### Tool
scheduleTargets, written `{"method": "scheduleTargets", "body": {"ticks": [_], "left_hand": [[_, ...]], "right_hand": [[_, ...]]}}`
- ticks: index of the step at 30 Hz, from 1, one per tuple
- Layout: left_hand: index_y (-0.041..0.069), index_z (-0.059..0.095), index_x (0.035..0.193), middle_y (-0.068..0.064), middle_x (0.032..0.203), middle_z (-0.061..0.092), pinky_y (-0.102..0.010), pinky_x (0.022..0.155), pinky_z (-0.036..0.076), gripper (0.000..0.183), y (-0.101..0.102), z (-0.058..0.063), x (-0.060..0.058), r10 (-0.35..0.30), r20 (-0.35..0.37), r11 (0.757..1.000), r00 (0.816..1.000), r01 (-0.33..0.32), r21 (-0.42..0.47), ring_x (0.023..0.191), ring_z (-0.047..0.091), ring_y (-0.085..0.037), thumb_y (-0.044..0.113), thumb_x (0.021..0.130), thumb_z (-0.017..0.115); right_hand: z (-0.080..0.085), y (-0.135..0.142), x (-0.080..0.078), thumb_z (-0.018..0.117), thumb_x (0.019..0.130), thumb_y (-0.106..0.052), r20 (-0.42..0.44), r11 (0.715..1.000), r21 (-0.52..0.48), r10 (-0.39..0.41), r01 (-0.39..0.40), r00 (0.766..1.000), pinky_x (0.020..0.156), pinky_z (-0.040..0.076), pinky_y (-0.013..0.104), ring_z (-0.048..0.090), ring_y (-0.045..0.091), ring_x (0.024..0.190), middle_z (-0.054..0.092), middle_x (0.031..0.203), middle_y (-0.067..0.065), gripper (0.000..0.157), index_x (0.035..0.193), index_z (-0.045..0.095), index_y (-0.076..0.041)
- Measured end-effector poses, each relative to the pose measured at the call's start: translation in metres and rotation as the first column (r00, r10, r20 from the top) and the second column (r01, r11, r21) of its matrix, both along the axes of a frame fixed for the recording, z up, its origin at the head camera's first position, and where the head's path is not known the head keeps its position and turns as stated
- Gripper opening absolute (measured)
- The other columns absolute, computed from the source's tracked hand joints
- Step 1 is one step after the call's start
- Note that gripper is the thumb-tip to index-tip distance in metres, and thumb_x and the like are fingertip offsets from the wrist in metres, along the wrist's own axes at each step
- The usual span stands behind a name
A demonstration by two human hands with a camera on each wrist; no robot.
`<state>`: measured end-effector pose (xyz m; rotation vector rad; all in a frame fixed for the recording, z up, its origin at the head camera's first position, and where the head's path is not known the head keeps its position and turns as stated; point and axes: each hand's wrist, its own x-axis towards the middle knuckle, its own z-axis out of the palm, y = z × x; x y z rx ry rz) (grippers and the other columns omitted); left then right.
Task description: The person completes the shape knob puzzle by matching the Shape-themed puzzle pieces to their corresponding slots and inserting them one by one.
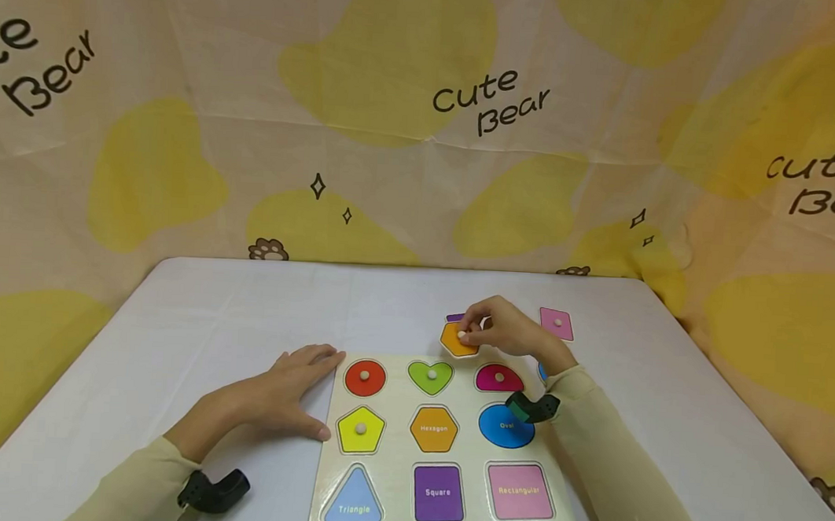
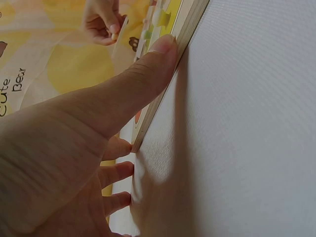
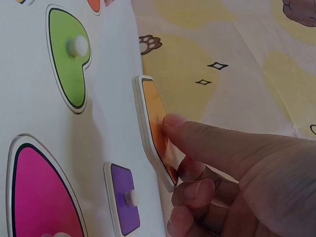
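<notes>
My right hand [image 1: 509, 328] pinches an orange hexagon puzzle piece [image 1: 454, 343] by its white knob. In the right wrist view, the hexagon piece [image 3: 157, 129] is tilted and raised above the table. My left hand [image 1: 276, 396] lies beside the wooden shape puzzle board [image 1: 399, 405], thumb and index fingertip at its left edge, fingers spread. Knobbed pieces sit in the board: a red circle [image 1: 356, 383], green heart [image 1: 423, 371], magenta semicircle [image 1: 487, 381] and yellow pentagon [image 1: 350, 439]. The printed hexagon recess [image 1: 432, 442] shows its label.
Behind the board lie a purple square piece [image 3: 122, 207], partly hidden in the head view, and a pink rectangular piece [image 1: 550, 321]. A blue piece [image 1: 542, 371] peeks out by the right wrist. Labelled recesses include the oval [image 1: 496, 434], triangle [image 1: 355, 489] and purple square [image 1: 437, 509].
</notes>
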<state>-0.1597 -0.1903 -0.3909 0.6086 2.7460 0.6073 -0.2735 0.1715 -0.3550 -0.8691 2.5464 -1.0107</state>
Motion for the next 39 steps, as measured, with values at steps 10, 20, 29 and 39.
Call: {"method": "scheduleTargets", "body": {"ticks": [10,20,29,39], "left_hand": [[0.009,0.036,0.157,-0.019,0.160,0.035,-0.074,0.120,0.014,0.109,0.000,0.002,0.001,-0.005,-0.003,1.000,1.000,0.005,0.003,0.150,0.029,-0.042,0.051,0.071,0.087],[0.009,0.036,0.157,-0.018,0.160,0.035,-0.074,0.120,0.013,0.110,0.000,0.000,0.000,-0.001,-0.003,1.000,1.000,0.001,0.003,0.149,0.030,-0.041,0.052,0.070,0.088],[0.009,0.036,0.157,-0.019,0.160,0.035,-0.073,0.121,0.013,0.109,0.000,0.002,-0.001,0.003,-0.003,1.000,1.000,-0.003,0.008,0.149,0.029,-0.042,0.050,0.069,0.088],[0.009,0.036,0.157,-0.019,0.161,0.034,-0.072,0.122,0.013,0.110,-0.001,0.002,0.000,0.005,0.007,1.000,1.000,-0.005,0.012,0.150,0.028,-0.042,0.051,0.070,0.088]], "right_hand": [[-0.001,-0.013,0.008,0.074,0.093,-0.014,-0.021,0.998,-0.017,-0.061,0.061,0.998,0.061,0.043,0.018,0.051,0.020,0.077,0.067,0.093,0.009,0.011,0.099,0.076,-0.005],[-0.018,-0.017,0.024,0.074,0.093,-0.019,0.006,0.999,0.010,-0.037,0.037,0.999,0.053,0.036,0.018,0.048,0.016,0.070,0.060,0.081,0.000,0.012,0.100,0.076,-0.010],[-0.007,-0.016,0.033,0.077,0.090,-0.013,0.017,0.999,-0.028,0.020,-0.020,1.000,0.056,0.039,0.016,0.049,0.016,0.071,0.054,0.076,-0.001,0.007,0.096,0.076,-0.009],[-0.003,-0.015,0.036,0.076,0.089,-0.010,0.042,0.992,-0.076,0.103,-0.099,0.994,0.057,0.039,0.015,0.050,0.013,0.069,0.053,0.074,-0.002,0.005,0.093,0.076,-0.006]]}}
